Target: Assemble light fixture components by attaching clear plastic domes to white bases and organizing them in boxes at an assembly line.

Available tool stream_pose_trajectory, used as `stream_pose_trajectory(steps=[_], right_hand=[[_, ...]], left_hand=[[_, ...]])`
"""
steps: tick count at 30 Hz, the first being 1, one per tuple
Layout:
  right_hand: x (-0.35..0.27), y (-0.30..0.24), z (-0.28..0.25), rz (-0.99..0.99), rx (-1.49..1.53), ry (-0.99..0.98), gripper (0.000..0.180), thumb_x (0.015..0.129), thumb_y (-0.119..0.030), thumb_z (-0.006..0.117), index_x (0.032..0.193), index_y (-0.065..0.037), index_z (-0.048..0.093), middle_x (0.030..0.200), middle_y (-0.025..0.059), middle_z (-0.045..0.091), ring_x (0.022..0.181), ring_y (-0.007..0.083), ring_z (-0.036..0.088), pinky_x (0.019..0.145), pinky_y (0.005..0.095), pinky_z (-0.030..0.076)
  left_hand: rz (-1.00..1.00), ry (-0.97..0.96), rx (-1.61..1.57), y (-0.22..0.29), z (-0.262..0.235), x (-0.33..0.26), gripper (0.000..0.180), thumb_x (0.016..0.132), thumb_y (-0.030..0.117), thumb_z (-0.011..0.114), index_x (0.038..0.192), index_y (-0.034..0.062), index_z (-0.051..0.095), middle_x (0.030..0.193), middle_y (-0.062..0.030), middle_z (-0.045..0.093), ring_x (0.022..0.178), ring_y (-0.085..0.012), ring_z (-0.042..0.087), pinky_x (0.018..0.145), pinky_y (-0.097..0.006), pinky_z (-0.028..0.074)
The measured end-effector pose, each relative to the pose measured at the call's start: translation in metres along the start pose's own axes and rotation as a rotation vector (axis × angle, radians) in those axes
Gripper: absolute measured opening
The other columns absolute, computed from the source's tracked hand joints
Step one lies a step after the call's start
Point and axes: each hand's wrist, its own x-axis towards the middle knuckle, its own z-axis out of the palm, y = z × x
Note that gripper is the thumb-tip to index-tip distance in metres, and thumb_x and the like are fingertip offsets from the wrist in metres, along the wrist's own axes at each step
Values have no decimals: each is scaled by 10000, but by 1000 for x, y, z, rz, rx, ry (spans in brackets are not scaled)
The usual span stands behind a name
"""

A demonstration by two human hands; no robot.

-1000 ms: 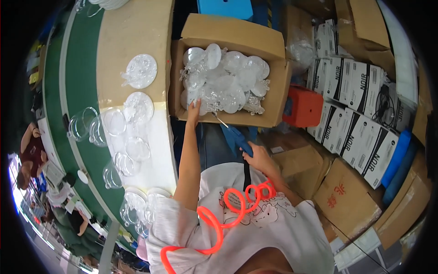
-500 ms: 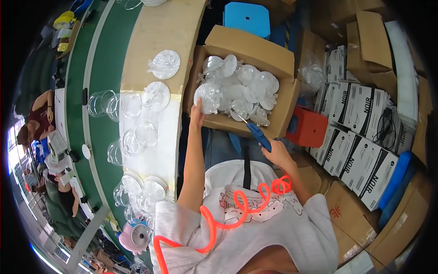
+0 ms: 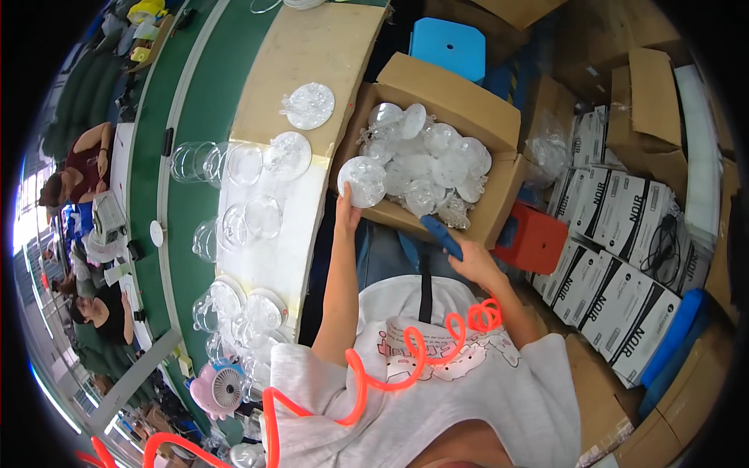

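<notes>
A round, clear plastic disc (image 3: 363, 182) is gripped at its edge by my left hand (image 3: 346, 210), over the near left corner of an open cardboard box (image 3: 437, 84). Many similar clear parts (image 3: 451, 168) lie heaped inside that box. My right hand (image 3: 477, 264) is wrapped round a blue air blow gun (image 3: 442, 236), whose front end points toward the box's near side. A coiled orange-red hose (image 3: 420, 351) runs across my shirt to near my right wrist.
More clear discs and rings (image 3: 264, 217) sit on the white and tan bench (image 3: 265, 179) at left, beside a green conveyor (image 3: 183, 242). Around the box stand a blue stool (image 3: 449, 48), a red stool (image 3: 534, 238) and white printed cartons (image 3: 616, 210). Two people work beyond the conveyor.
My left hand has turned the disc so its round face shows, and it now sits nearer the box's left edge. The blow gun's thin nozzle is no longer clearly visible. The whole view has shifted slightly.
</notes>
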Motion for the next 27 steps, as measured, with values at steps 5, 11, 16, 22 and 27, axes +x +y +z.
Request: stream_pose_trajectory(steps=[5, 11, 16, 22, 27], right_hand=[[-4, 1, 17, 47, 106, -154, 229, 721, -131, 570, 919, -16, 559, 735, 122, 605, 687, 245, 600, 651, 330, 461], [-24, 24, 7, 245, 304, 41, 248, 740, -84, 565, 955, 36, 542, 742, 75, 604, 644, 137, 602, 636, 261, 460], [-9, 32, 32, 308, 291, 87, 217, 727, -132, 579, 895, 4, 571, 638, 108, 604, 624, 175, 618, 611, 292, 465], [0, 6, 60, 304, 378, 105, 206, 728, -104, 579, 895, 15, 566, 670, 81, 606, 620, 134, 602, 602, 270, 461], [-11, 5, 83, 476, 478, 173, 227, 718, -89, 596, 916, 18, 570, 691, 90, 617, 630, 158, 620, 605, 274, 481]], left_hand=[[-12, 69, 111, 9, -4, -20, 489, 879, 305, 470, 1249, 9, 347, 1209, -118, 467, 1092, -236, 474, 925, -368, 393], [305, 117, 116, 115, 32, -53, 395, 889, 236, 449, 1211, 16, 389, 1147, -114, 503, 1063, -251, 495, 880, -376, 434], [684, 354, 13, 218, 57, 49, 410, 877, 255, 482, 1205, 24, 396, 1122, -150, 511, 999, -291, 534, 832, -441, 467], [481, 282, -339, 252, 35, 187, 493, 899, 442, 241, 1179, 94, 450, 1162, -91, 513, 1053, -288, 506, 882, -472, 427], [356, 73, -319, 215, 30, 231, 573, 880, 525, 191, 1230, 133, 419, 1218, -61, 480, 1084, -311, 481, 871, -486, 424]])
